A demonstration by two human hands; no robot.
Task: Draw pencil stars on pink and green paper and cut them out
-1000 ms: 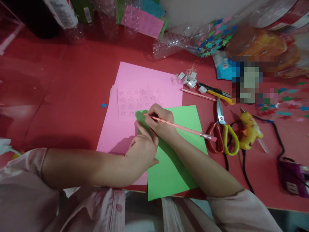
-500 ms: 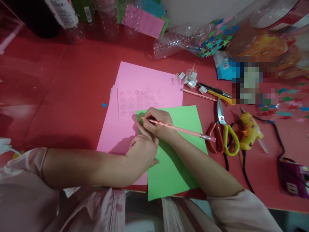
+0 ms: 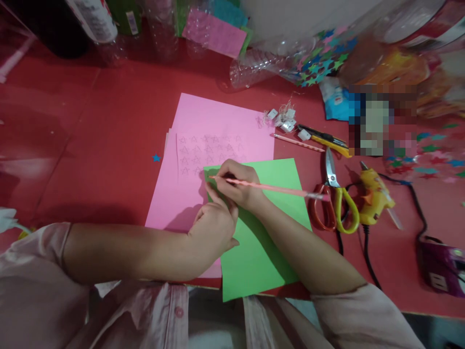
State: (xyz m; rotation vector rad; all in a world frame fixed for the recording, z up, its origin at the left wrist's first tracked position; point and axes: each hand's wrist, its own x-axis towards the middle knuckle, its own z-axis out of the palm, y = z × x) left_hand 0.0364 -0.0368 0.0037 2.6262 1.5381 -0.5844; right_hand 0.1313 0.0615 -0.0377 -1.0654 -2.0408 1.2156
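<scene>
I read no writing, only pencilled stars on pink paper (image 3: 203,145) | right hand (image 3: 238,186) fingers clamped on pink pencil (image 3: 269,187), tip at green paper (image 3: 261,242) corner | left hand (image 3: 214,228) fingers curled together, pressing green paper near tabletop's front edge

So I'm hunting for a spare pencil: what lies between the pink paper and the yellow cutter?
In the head view, a second pink pencil lies between the pink paper and the cutter, with small white pieces just above it.

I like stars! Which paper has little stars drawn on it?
The pink paper; rows of pencilled stars cover it. The green paper lying partly over it looks plain.
</scene>
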